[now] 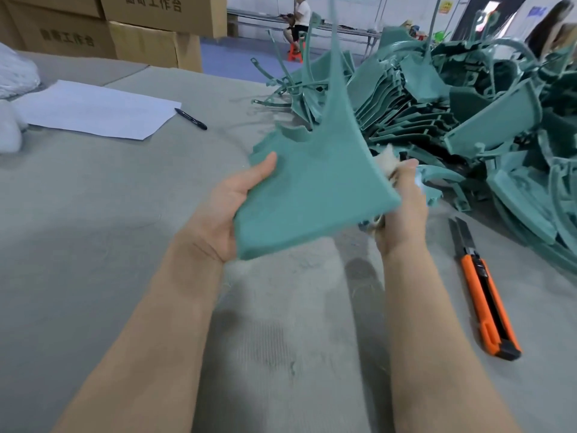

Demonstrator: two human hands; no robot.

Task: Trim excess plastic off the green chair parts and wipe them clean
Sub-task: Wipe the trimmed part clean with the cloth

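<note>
Likely wiping stage — green chair part held above table, left hand gripping its edge, right hand bunching white cloth against it; knife lies aside — big pile probably pending

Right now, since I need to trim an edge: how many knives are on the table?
1. The knife lies on the table, right of the right hand, blade end toward the pile of green parts. Another could be hidden under that pile.
</note>
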